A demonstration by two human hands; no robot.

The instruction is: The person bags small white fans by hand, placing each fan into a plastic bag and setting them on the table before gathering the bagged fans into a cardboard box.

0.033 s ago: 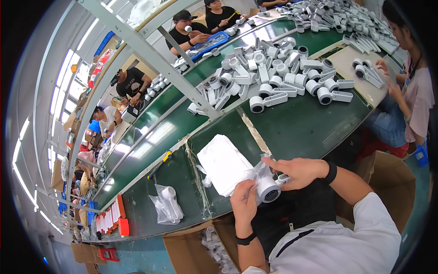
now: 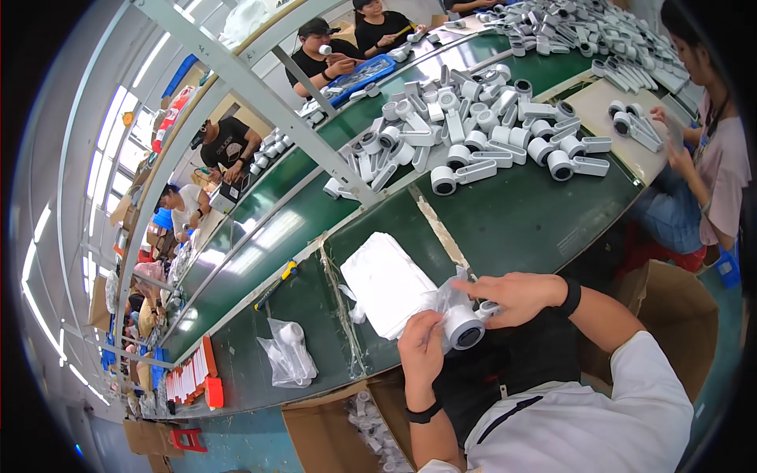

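Close to the table's front edge, I hold a white device (image 2: 464,328) with a round head and a grey ring around its dark end. My left hand (image 2: 420,347) is closed, pinching the edge of a clear plastic bag (image 2: 451,298) beside the device. My right hand (image 2: 524,299) curls around the device's far side, its fingertips against the bag and its thumb near a small white part. How far the bag covers the device I cannot tell. Directly left of my hands lies a stack of white plastic bags (image 2: 386,284).
A bagged white device (image 2: 290,351) and a yellow-black cutter (image 2: 276,284) lie to the left. A large pile of white devices (image 2: 473,126) covers the table beyond a metal post (image 2: 292,130). Open cardboard boxes (image 2: 335,430) stand below. A co-worker (image 2: 710,158) sits at right.
The bag's upper edge by my right fingertips has shifted slightly. Both my hands stay almost in place. The co-worker's hands at right have moved a little.
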